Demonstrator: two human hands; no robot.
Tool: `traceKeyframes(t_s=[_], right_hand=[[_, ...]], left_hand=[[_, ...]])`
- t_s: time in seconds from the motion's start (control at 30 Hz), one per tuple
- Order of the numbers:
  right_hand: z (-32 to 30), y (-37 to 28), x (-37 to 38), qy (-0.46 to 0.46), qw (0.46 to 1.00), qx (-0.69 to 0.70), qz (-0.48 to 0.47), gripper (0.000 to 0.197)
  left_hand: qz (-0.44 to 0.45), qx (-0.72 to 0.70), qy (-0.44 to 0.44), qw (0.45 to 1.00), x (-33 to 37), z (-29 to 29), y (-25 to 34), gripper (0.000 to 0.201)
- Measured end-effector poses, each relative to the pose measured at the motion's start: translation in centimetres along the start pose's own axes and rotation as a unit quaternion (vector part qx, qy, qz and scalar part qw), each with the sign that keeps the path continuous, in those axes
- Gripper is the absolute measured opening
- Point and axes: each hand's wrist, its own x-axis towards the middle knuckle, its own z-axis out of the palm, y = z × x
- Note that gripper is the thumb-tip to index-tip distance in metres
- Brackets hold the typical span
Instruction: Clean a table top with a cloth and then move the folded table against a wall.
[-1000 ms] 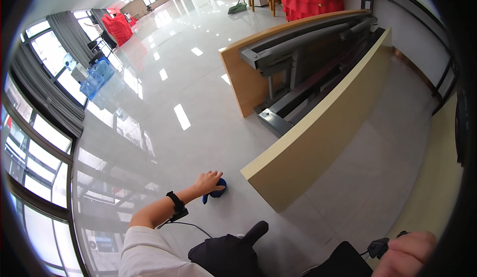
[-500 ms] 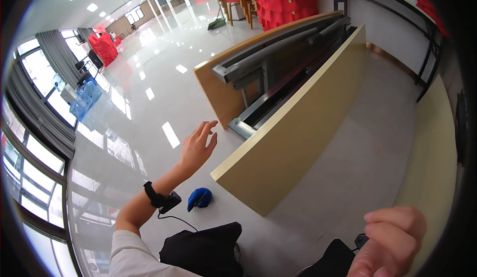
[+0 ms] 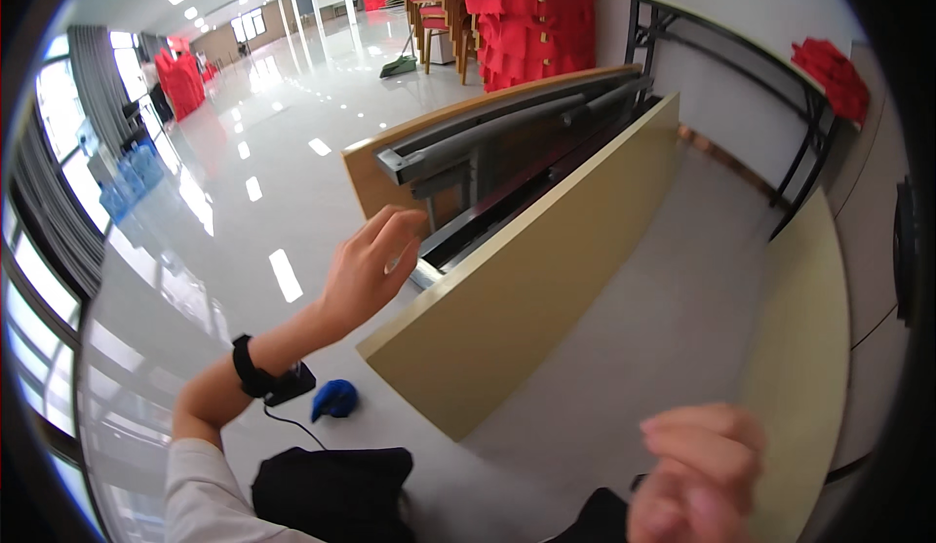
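Observation:
Two folding tables stand on their long edges, side by side. The nearer has a pale yellow top, the farther an orange-brown top. Grey metal folded legs lie between them. My left hand is beside the near end of the pair, fingers loosely bent and thumb apart, with nothing in it. Whether its fingertips touch the metal frame I cannot tell. In front of my body at the lower right, my right hand is curled closed and slightly blurred. Nothing shows in it.
A crumpled blue cloth-like thing lies on the shiny floor. Another pale yellow board stands along the right. Beyond are a black-legged table, red-covered stacked chairs, a green dustpan and blue water jugs.
My left hand has come closer to the metal frame at the tables' near end, its fingers more bent. My right hand remains curled. The whole view has shifted, with the tables now farther left.

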Motion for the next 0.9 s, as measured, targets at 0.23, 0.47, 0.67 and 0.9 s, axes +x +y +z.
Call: traceKeyframes(t_s=[0.23, 0.47, 0.67, 0.9], right_hand=[[8.5, 4.3, -3.7, -0.061, 0.996, -0.012, 0.061, 0.027], [11.9, 6.6, -5.3, -0.118, 0.978, -0.02, 0.171, 0.032], [15.4, 9.5, -6.2, -0.168, 0.958, 0.044, 0.23, 0.042], [18.2, 11.1, -7.1, -0.182, 0.962, 0.041, 0.201, 0.054]], left_hand=[[0.069, -0.185, -0.221, 0.955, 2.7, 1.1, 3.1, 0.029], [0.162, -0.229, -0.261, 0.924, -0.1, 3.7, 2.0, 0.033], [0.178, -0.172, -0.276, 0.929, 0.6, 4.2, 0.7, 0.04], [0.159, -0.171, -0.25, 0.94, 0.5, 5.2, -0.7, 0.045]])
